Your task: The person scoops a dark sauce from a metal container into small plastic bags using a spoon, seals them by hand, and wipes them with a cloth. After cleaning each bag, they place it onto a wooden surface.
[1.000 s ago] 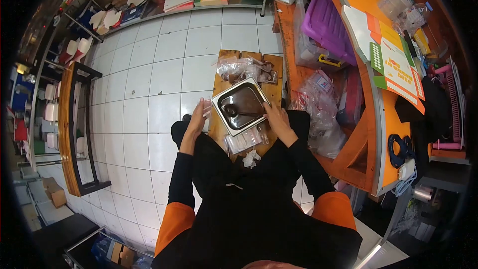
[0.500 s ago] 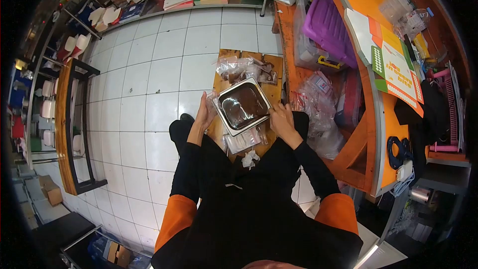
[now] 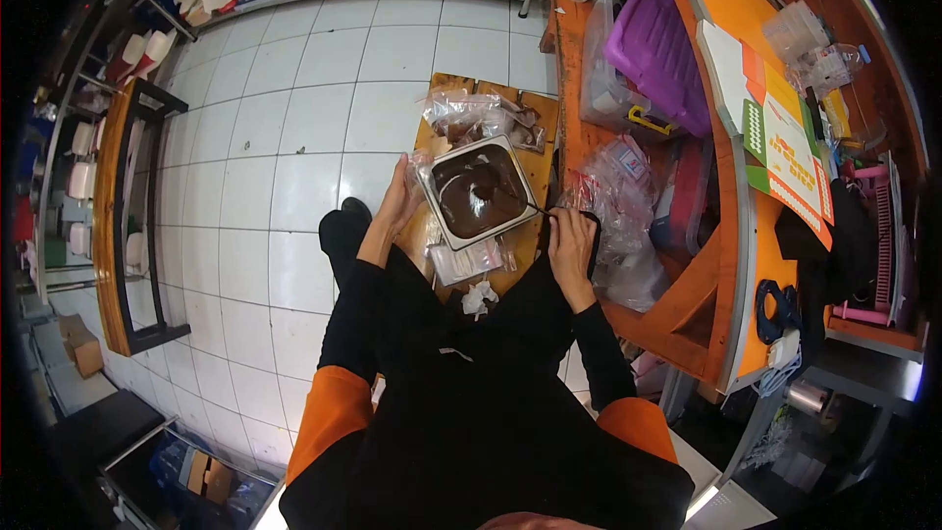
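Steel pan [image 3: 439, 216] of dark brown sauce sits on small wooden table [image 3: 453, 88], in front of the knees. Right hand [image 3: 571, 243]: fingers pinched narrow on spoon [image 3: 514, 198] handle, bowl in the sauce. Left hand [image 3: 396, 201]: fingers curled on clear plastic bag [image 3: 422, 175] at the pan's left rim.

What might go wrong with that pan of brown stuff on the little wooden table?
1. The metal pan sits skewed on the narrow wooden table, close to its edges; a nudge might tip it onto the person's lap.
2. The right hand holds the spoon by its far end, so the brown sauce may drip on the clear bags beside the pan.
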Demonstrator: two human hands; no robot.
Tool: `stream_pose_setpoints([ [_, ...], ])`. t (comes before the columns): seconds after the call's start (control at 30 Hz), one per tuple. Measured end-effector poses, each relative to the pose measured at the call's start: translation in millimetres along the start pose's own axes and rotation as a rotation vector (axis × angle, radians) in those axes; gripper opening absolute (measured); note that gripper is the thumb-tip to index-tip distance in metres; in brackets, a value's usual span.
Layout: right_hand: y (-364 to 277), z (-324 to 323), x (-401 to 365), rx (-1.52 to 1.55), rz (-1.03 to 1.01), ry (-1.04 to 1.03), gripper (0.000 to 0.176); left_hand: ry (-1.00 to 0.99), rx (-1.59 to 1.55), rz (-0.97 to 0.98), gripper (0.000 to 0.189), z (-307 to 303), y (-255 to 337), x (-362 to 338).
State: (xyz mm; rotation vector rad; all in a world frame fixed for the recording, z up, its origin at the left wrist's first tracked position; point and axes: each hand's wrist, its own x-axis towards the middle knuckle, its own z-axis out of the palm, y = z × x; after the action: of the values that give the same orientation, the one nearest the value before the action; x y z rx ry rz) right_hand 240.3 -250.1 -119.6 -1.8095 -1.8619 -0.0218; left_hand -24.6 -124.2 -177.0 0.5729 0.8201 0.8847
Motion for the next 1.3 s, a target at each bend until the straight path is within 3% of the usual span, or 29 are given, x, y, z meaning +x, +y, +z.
stream_pose_setpoints([
  [0.63, 32.8, 4.0, -22.4, -0.100, -0.010, -0.100, 0.015, -0.061, 0.138, 0.001, 0.054, 23.4, 15.2, -11.3],
  [0.93, 40.2, 9.5, -29.0, 0.113, 0.180, -0.198, 0.013, -0.031, 0.161, -0.007, 0.053, 31.3, 16.4, -13.2],
  [1.03, 49.5, 15.8, -31.6, 0.351, 0.384, -0.305, 0.012, -0.011, 0.176, 0.003, 0.053, 33.0, 16.9, -13.9],
  [1.3, 55.3, 37.4, -35.3, 0.619, 0.458, -0.248, 0.012, -0.052, 0.021, -0.042, 0.054, -7.1, 4.4, 2.7],
])
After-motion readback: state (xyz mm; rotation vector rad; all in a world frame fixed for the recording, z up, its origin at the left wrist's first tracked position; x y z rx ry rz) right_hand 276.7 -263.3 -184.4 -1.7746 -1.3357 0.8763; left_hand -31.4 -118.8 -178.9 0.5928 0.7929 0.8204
